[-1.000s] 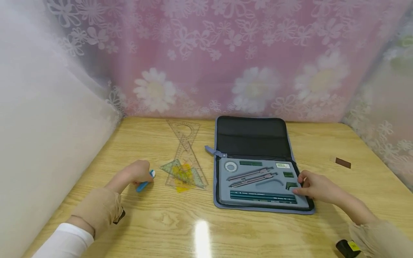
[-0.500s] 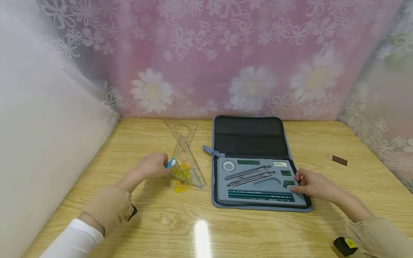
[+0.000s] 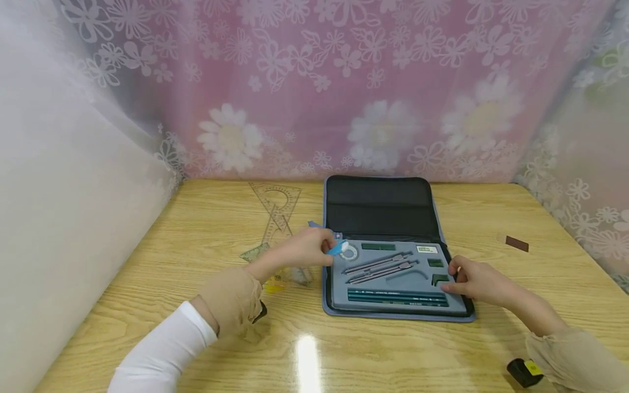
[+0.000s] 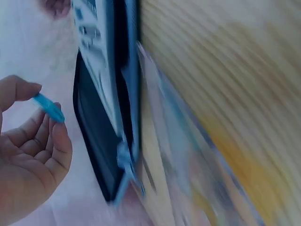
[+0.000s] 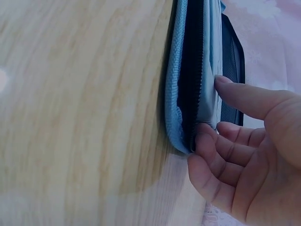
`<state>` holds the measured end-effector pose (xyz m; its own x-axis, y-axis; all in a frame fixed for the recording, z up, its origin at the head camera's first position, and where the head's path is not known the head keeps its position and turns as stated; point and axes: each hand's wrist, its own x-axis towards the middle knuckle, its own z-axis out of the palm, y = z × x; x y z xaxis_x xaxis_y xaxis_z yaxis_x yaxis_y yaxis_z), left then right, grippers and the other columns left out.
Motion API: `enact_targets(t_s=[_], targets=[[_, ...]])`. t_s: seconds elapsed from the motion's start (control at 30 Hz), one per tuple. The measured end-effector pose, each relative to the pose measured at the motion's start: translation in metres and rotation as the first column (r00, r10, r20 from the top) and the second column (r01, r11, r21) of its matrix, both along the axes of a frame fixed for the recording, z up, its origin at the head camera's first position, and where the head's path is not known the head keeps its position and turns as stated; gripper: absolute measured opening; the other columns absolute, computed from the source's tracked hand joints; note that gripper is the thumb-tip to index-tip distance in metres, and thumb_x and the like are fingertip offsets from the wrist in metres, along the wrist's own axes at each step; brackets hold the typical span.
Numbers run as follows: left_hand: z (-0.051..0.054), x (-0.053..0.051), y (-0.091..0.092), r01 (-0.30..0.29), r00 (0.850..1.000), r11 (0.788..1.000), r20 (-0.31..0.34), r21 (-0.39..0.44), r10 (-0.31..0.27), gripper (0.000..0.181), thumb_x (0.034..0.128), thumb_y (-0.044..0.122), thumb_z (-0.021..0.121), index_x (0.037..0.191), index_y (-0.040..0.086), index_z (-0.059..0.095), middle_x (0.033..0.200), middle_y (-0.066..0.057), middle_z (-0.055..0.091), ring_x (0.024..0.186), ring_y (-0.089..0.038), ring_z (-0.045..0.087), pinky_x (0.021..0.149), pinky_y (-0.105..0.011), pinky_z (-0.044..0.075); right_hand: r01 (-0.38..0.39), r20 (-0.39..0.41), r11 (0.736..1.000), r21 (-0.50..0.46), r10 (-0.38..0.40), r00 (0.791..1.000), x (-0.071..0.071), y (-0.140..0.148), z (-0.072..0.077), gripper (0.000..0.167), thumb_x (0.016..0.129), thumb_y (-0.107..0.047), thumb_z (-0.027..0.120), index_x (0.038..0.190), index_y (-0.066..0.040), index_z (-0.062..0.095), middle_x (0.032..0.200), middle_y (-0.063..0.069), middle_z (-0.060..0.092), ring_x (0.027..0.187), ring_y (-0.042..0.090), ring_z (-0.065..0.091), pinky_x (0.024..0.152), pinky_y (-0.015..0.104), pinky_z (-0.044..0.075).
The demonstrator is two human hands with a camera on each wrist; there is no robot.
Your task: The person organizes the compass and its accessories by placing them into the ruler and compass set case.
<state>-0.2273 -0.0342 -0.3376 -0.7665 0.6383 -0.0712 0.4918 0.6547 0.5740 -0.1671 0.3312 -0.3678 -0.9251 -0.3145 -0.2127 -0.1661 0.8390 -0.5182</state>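
Where our left hand hovers over the far left corner of the grey tray, thumb and finger pinch a blue piece with a white end; in the left wrist view its other fingers curl toward the palm; the piece partly covers the ring, and we cannot tell whether the two touch. Our right hand holds the right edge of the case, thumb on the tray, fingers bent in at the zip edge near the corner. Between our hands two compasses lie side by side, slanting, with a curved hollow just beside them; the pencils run along the near edge; a white block sits near the far right corner. The case lies open, its black lid reaching toward the curtain; our left forearm crosses the clear set squares, the green set square and the yellow sheet, hiding parts of them; a narrow band of wood separates them from the case's left edge. Farther right, well apart from the case, a brown strip lies on the table; a broad stretch of wood runs along our near side.
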Motion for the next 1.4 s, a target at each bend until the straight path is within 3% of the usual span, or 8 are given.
enact_targets(t_s=[0.1,0.37,0.53,0.6,0.7,0.97,1.03,1.4], targets=[[-0.003,-0.002,0.026,0.059,0.998,0.998,-0.003,-0.002,-0.059,0.016,0.084,0.012,0.065,0.099,0.008,0.062,0.089,0.001,0.06,0.076,-0.011,0.053,0.068,-0.023,0.044,0.0,-0.006,1.0,-0.001,0.0,1.0,0.0,0.0,-0.001,0.036,0.084,-0.029,0.068,0.095,-0.002,0.046,0.07,0.001,0.049,0.058,0.016,0.045,0.051,0.028,0.037],[-0.013,-0.002,0.073,0.106,0.994,0.992,-0.022,-0.073,-0.108,0.028,0.0874,0.017,0.064,0.114,0.007,0.064,0.102,-0.001,0.063,0.085,-0.006,0.056,0.074,-0.018,0.045,-0.011,-0.018,1.0,-0.017,0.011,1.0,0.001,-0.002,-0.002,0.036,0.084,-0.029,0.068,0.095,-0.002,0.046,0.069,0.001,0.049,0.058,0.015,0.045,0.051,0.027,0.037],[-0.015,0.0,0.095,0.161,0.985,0.983,-0.044,-0.085,-0.166,0.015,0.0916,0.013,0.057,0.085,0.006,0.068,0.057,0.004,0.041,0.048,-0.005,0.032,0.051,-0.015,0.03,-0.012,-0.031,1.0,-0.01,0.011,0.999,0.001,-0.001,-0.001,0.037,0.084,-0.029,0.068,0.095,-0.002,0.046,0.069,0.001,0.049,0.058,0.015,0.045,0.051,0.027,0.037],[-0.017,0.002,0.104,0.197,0.977,0.974,-0.057,-0.112,-0.204,0.026,0.0928,0.012,0.055,0.068,0.008,0.059,0.05,0.003,0.026,0.042,-0.007,0.022,0.046,-0.017,0.023,-0.01,-0.03,1.0,-0.009,0.01,0.999,0.002,0.0,-0.001,0.036,0.084,-0.029,0.068,0.095,-0.002,0.046,0.069,0.001,0.049,0.058,0.015,0.045,0.051,0.027,0.037],[-0.018,0.008,0.115,0.218,0.968,0.964,-0.09,-0.151,-0.234,0.039,0.0927,0.01,0.054,0.056,0.014,0.043,0.047,0.005,0.027,0.039,-0.005,0.023,0.042,-0.015,0.023,-0.009,-0.026,1.0,-0.012,0.009,1.0,0.002,-0.001,-0.002,0.036,0.084,-0.029,0.068,0.095,-0.003,0.046,0.069,0.001,0.049,0.058,0.015,0.045,0.051,0.027,0.037],[-0.018,0.018,0.139,0.175,0.97,0.971,-0.141,-0.163,-0.198,0.046,0.0941,0.008,0.05,0.049,0.013,0.041,0.045,0.004,0.029,0.038,-0.005,0.02,0.04,-0.015,0.021,-0.008,-0.029,1.0,-0.026,0.007,1.0,0.003,-0.001,-0.002,0.035,0.085,-0.029,0.067,0.095,-0.003,0.046,0.068,0.001,0.048,0.057,0.014,0.044,0.051,0.027,0.036],[-0.019,0.019,0.141,0.159,0.974,0.975,-0.138,-0.155,-0.181,0.049,0.0934,0.007,0.05,0.05,0.014,0.029,0.046,0.004,0.022,0.039,-0.006,0.015,0.04,-0.016,0.018,-0.011,-0.034,0.999,-0.03,0.01,0.999,0.003,-0.001,-0.002,0.034,0.085,-0.029,0.067,0.095,-0.003,0.046,0.068,0.0,0.048,0.056,0.014,0.043,0.05,0.026,0.036],[-0.027,0.023,0.146,0.093,0.989,0.987,-0.103,-0.134,-0.107,0.051,0.0913,0.007,0.053,0.048,0.014,0.027,0.044,0.003,0.016,0.041,-0.008,0.007,0.041,-0.018,0.013,-0.051,-0.118,0.999,0.002,0.051,0.992,0.0,0.0,-0.004,0.03,0.082,-0.027,0.07,0.093,-0.005,0.053,0.068,-0.002,0.047,0.057,0.01,0.042,0.051,0.026,0.035]])
